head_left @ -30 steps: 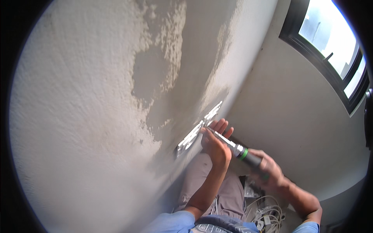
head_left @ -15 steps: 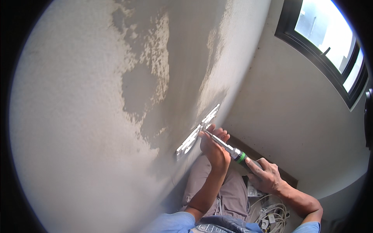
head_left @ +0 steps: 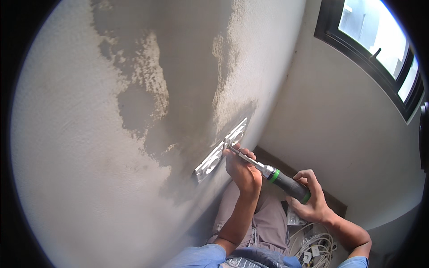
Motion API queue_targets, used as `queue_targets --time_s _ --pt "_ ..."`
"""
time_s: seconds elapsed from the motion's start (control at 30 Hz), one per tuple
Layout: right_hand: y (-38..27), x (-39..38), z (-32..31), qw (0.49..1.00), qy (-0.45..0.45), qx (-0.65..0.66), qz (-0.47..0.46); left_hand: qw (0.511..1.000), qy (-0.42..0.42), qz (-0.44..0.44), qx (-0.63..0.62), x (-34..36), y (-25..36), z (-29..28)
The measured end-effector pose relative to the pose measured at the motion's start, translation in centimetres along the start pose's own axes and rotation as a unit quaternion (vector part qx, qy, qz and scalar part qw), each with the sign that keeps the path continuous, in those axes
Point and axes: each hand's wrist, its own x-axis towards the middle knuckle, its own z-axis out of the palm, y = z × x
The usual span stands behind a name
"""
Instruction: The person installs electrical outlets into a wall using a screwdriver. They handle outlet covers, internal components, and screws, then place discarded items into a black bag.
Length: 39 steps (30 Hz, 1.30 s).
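Two white frames with round openings, like socket mounting plates [head_left: 209, 165], sit side by side low on the left wall. A screwdriver [head_left: 289, 185] with a dark grey, green-banded handle and a metal shaft slants from the lower right toward the joint between them. Around the front of its shaft are the thumb and fingers of my left hand [head_left: 243, 173], close against the plates; the very tip is hidden. My right hand [head_left: 313, 201] is loosely curled about the butt of the handle, with the index finger bent over it.
Patchy grey plaster covers part of the pale wall [head_left: 67, 134]. A dark-framed window [head_left: 353, 49] is in the adjoining wall at upper right. Coiled white cables [head_left: 319, 248] and a clear plastic bag [head_left: 295, 218] lie on the floor by my legs [head_left: 268, 214].
My right hand has slid back and loosened, baring more of the handle. The view has shifted, so the plates appear a little lower left and their openings show better. My left hand stays at the shaft.
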Motion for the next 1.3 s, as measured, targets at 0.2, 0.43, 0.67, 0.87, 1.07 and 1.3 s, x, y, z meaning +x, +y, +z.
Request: queue_targets --time_s 0.2,0.43,0.67,0.87,1.07,1.3 --pt "0.5 -0.4 0.6 0.952 -0.095 -0.263 -0.128 0.998 0.035 -0.042 -0.036 -0.7 0.4 0.4" --pt "2.1 -0.5 0.4 0.777 -0.111 0.523 0.333 0.998 0.055 0.024 0.034 -0.7 -0.6 0.4" --pt "-0.3 0.1 0.3 0.989 0.011 -0.115 -0.089 0.999 0.019 0.005 -0.027 0.0 -0.1 0.2" --pt "-1.4 0.1 -0.8 0.948 -0.097 -0.289 -0.092 0.999 0.032 -0.002 -0.006 -0.7 0.3 0.8" --pt "3.3 0.8 -0.2 0.790 -0.131 0.494 0.339 0.997 0.069 0.033 0.022 -0.4 -1.1 1.1" --pt "-0.3 -0.1 -0.5 0.996 -0.010 0.061 0.070 0.996 0.074 0.017 0.039 -0.5 -0.4 1.4"
